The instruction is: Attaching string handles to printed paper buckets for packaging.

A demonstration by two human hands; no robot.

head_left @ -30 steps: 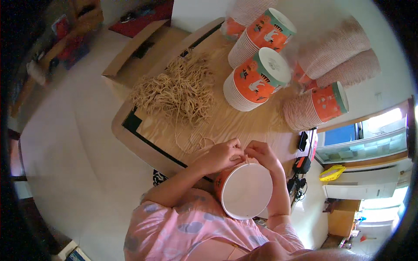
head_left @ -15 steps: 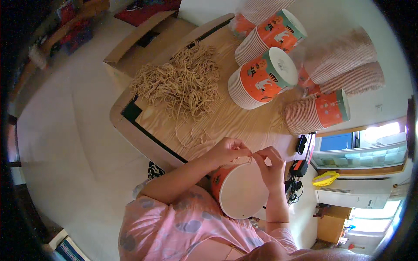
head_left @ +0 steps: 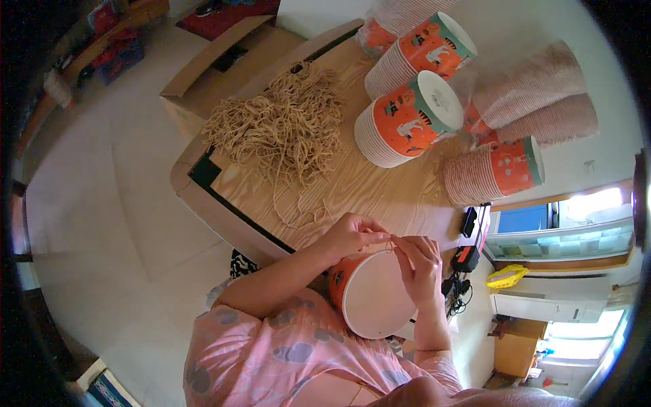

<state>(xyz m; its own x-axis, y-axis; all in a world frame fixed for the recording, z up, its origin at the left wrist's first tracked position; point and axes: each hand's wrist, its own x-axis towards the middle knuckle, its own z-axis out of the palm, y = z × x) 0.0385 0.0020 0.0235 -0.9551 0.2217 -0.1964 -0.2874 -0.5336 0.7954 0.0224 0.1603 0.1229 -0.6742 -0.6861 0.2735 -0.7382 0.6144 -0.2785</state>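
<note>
Both your hands have drawn together at the rim of the orange paper bucket (head_left: 369, 298) against your chest: left hand (head_left: 352, 236) and right hand (head_left: 422, 264) pinch a thin cord (head_left: 388, 248) stretched crosswise between them, desk (head_left: 380, 190) just beyond.

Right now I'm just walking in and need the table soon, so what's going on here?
A person in a pink top holds an orange paper bucket at the table edge. The left hand and right hand pinch a thin tan string at its rim. A heap of strings and stacks of buckets lie on the table.
</note>
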